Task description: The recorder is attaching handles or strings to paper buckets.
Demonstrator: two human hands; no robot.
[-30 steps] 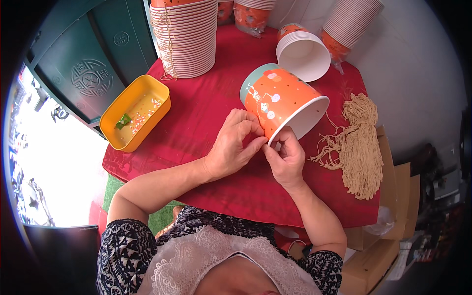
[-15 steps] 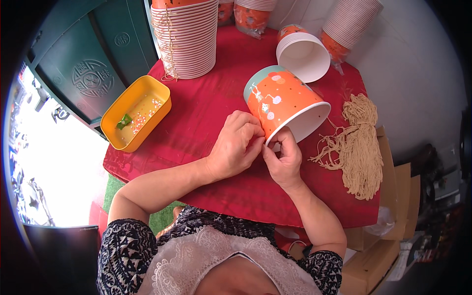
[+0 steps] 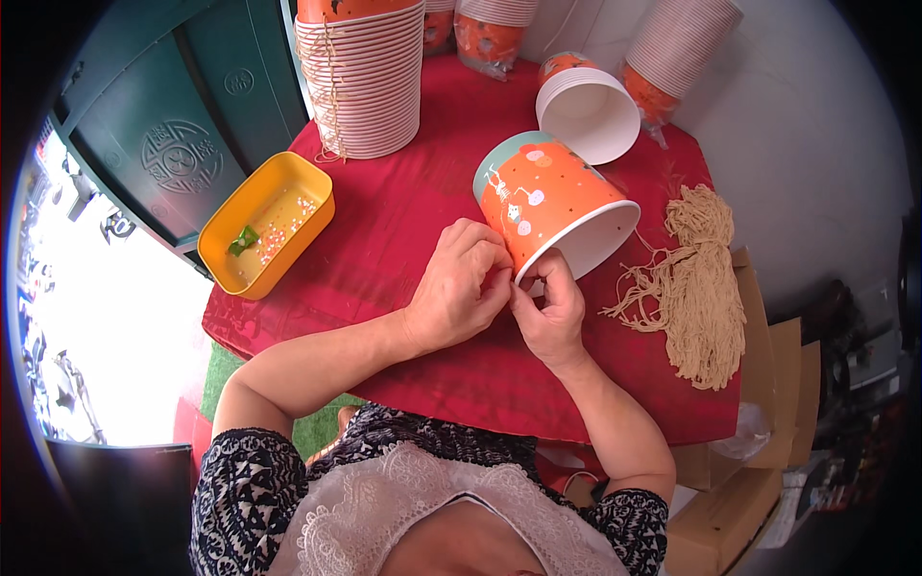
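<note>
An orange paper bucket (image 3: 562, 197) with a pale green base band and white figures lies tilted over the table, its white-rimmed mouth facing down and to the right. My left hand (image 3: 464, 283) is closed against the outside of the bucket near the rim; what its fingertips pinch is hidden. At the near edge of the rim, my right hand (image 3: 550, 309) is closed in a pinch, its fingers curled into the mouth and its thumb outside. Both hands' fingertips almost meet there. To the right lies a bundle of beige strings (image 3: 704, 298), loose ends trailing toward the bucket.
A yellow tray (image 3: 219, 267) with small beads and a green piece stands left on the red cloth (image 3: 384, 216). Behind it rises a tall stack of buckets (image 3: 370, 91), strings hanging down its side. Other buckets (image 3: 600, 120) lie at the back right. Cardboard boxes (image 3: 768, 384) stand beside the table.
The bucket and both hands have shifted very slightly left, with the rim tipped a little. Both hands keep their closed pose at the rim.
</note>
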